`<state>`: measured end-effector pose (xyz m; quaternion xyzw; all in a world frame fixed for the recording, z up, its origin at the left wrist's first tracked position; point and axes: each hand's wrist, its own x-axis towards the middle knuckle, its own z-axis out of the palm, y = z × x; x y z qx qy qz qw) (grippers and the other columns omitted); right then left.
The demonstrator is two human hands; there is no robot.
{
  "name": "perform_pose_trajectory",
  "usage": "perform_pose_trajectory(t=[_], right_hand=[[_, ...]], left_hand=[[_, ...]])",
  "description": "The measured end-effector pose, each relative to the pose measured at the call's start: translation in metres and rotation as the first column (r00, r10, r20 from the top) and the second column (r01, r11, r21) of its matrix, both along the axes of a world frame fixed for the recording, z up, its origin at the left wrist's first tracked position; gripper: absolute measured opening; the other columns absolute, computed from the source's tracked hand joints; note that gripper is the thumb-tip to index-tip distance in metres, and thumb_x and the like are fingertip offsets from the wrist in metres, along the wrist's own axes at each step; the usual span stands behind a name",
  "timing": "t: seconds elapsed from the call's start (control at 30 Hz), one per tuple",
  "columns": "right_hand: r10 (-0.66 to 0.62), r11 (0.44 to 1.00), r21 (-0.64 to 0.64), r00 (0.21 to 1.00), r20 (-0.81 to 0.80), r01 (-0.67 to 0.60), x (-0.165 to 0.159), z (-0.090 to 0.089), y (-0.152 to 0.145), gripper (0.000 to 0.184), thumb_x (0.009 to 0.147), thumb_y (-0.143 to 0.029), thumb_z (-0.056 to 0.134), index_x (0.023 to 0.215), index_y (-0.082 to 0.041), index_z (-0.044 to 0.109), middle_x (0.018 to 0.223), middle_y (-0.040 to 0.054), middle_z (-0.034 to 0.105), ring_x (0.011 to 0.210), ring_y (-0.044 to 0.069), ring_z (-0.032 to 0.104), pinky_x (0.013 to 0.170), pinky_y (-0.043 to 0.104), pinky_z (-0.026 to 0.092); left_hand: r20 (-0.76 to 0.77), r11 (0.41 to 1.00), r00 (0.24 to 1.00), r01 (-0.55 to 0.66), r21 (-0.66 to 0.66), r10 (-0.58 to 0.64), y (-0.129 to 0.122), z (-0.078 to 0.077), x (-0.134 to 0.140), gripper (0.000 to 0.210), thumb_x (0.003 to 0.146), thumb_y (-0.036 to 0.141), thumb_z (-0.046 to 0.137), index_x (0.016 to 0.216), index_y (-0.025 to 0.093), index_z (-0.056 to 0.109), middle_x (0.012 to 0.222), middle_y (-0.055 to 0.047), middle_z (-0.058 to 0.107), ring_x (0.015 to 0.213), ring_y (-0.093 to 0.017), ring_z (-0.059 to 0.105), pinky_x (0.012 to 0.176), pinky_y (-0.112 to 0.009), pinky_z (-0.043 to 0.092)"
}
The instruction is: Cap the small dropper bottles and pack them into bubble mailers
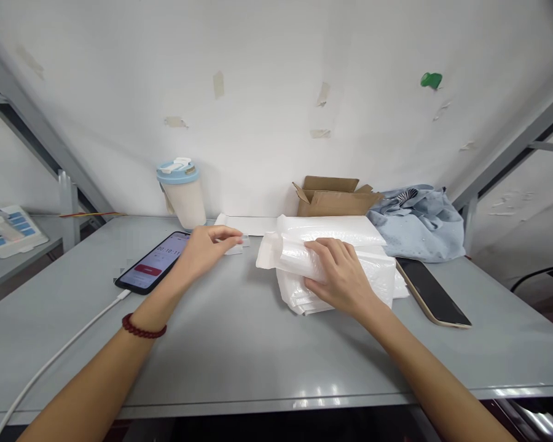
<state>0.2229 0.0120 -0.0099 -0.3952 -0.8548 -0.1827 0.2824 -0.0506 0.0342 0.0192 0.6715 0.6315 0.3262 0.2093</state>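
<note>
My right hand is closed on the folded edge of a white bubble mailer, its thumb below and fingers above. More white bubble mailers lie in a loose pile under and behind it. My left hand is closed in a pinch over the table, left of the pile. At its fingertips are small pale, see-through pieces; whether the fingers hold one cannot be made out. Behind them a flat white sheet lies by the wall. A dark red bead bracelet circles my left wrist.
Left of my left hand, a phone with a lit timer has a white cable plugged in. A blue-lidded cup stands behind. An open cardboard box, light-blue cloth and dark-screened phone are at right on the grey table.
</note>
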Motion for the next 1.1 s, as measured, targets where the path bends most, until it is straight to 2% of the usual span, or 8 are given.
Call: perform_pose_trajectory(t=[0.13,0.3,0.4,0.53,0.67,0.77,0.93,1.1], right_hand=[[-0.006,1.0,0.01,1.0,-0.01,0.006,0.0,-0.001,0.0,0.048,0.072,-0.018,0.056,0.118,-0.016,0.043,0.107,0.0141,0.056,0.097,0.028,0.052,0.079,0.04,0.04],[-0.01,1.0,0.007,1.0,-0.009,0.01,0.001,-0.001,0.0,0.048,0.073,-0.018,0.057,0.119,-0.016,0.042,0.108,0.0143,0.056,0.098,0.029,0.052,0.079,0.04,0.04],[-0.014,1.0,0.004,1.0,-0.009,0.014,0.0,0.0,0.0,0.049,0.072,-0.019,0.057,0.119,-0.016,0.042,0.108,0.0143,0.055,0.097,0.029,0.052,0.079,0.04,0.04],[-0.016,1.0,0.0,1.0,-0.001,0.016,-0.001,0.001,0.0,0.048,0.073,-0.018,0.057,0.118,-0.015,0.043,0.107,0.0142,0.056,0.096,0.028,0.052,0.079,0.039,0.04],[-0.016,1.0,0.001,1.0,0.012,0.016,-0.001,0.002,-0.001,0.047,0.072,-0.018,0.057,0.117,-0.015,0.044,0.107,0.0138,0.056,0.096,0.027,0.052,0.078,0.038,0.04],[-0.013,1.0,0.016,1.0,0.019,0.012,-0.003,0.001,-0.002,0.047,0.071,-0.018,0.059,0.116,-0.014,0.046,0.106,0.0136,0.057,0.095,0.027,0.051,0.078,0.038,0.039],[0.022,0.999,0.044,0.999,0.046,-0.024,-0.007,-0.002,-0.003,0.045,0.07,-0.016,0.06,0.113,-0.013,0.049,0.104,0.0137,0.058,0.093,0.026,0.05,0.078,0.037,0.039],[0.059,0.995,0.07,0.994,0.088,-0.065,-0.01,-0.003,-0.006,0.041,0.07,-0.014,0.058,0.111,-0.013,0.051,0.1,0.0131,0.058,0.09,0.026,0.05,0.077,0.038,0.038]], left_hand=[[-0.357,0.993,0.932,-0.094,-0.066,0.065,0.024,-0.02,-0.034,0.024,0.068,0.028,0.06,0.087,0.017,0.07,0.098,-0.012,0.071,0.1,-0.035,0.06,0.084,-0.042,0.046],[-0.374,0.987,0.925,-0.001,-0.162,-0.06,0.036,-0.042,-0.047,0.012,0.067,0.025,0.055,0.069,0.02,0.066,0.082,-0.008,0.071,0.083,-0.03,0.063,0.072,-0.037,0.047],[-0.356,0.977,0.923,0.074,-0.198,-0.142,0.033,-0.037,-0.044,0.013,0.069,0.026,0.053,0.062,0.021,0.062,0.073,-0.007,0.068,0.074,-0.028,0.062,0.066,-0.036,0.045],[-0.286,0.971,0.939,0.137,-0.194,-0.19,0.021,-0.014,-0.043,0.02,0.076,0.035,0.05,0.069,0.022,0.063,0.076,-0.005,0.066,0.072,-0.024,0.059,0.064,-0.033,0.043],[-0.062,0.97,0.973,0.214,-0.111,-0.222,0.007,0.009,-0.042,0.026,0.081,0.047,0.051,0.082,0.025,0.066,0.083,-0.003,0.067,0.074,-0.021,0.058,0.063,-0.029,0.043],[-0.014,0.953,0.955,0.295,-0.065,-0.296,-0.001,0.013,-0.029,0.025,0.081,0.046,0.055,0.08,0.024,0.066,0.082,-0.002,0.067,0.072,-0.019,0.057,0.063,-0.027,0.043],[-0.055,0.891,0.905,0.424,0.161,-0.421,-0.012,-0.009,0.015,0.018,0.086,0.029,0.052,0.078,0.02,0.065,0.079,-0.003,0.066,0.072,-0.016,0.058,0.065,-0.027,0.044],[-0.206,0.722,0.853,0.517,0.46,-0.479,-0.025,-0.036,0.049,0.021,0.087,0.011,0.044,0.078,0.017,0.062,0.079,-0.006,0.064,0.08,-0.018,0.056,0.071,-0.03,0.045]])
